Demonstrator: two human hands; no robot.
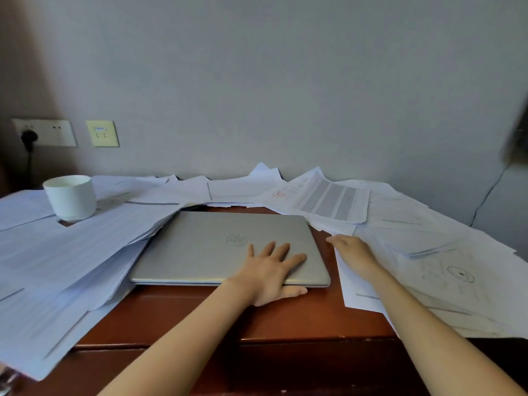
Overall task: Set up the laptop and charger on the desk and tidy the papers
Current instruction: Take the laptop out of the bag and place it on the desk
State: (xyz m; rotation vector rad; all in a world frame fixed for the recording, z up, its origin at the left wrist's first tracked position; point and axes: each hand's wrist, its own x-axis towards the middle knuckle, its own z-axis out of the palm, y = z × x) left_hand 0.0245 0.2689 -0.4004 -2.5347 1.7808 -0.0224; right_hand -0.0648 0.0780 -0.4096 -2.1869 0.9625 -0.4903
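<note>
The reddish-brown tabletop (285,315) carries nearly everything, and most of it is buried under loose papers (85,252) fanned out to the left of, behind and to the right of the laptop (205,247). The laptop lies shut and flat in the middle, some left-hand sheets overlapping its left edge. A white cup (71,197) stands on the sheets left of and behind the laptop. On the wall farther left of the laptop is a socket plate (47,132) with a dark plug in it. The left hand (271,270) rests on the laptop's lid, fingers (294,260) spread, thumb at the near edge. The right hand (353,251) lies flat on sheets just right of the laptop, fingers together. I judge the job barely begun: lid unopened, no charger identifiable, papers unstacked.
</note>
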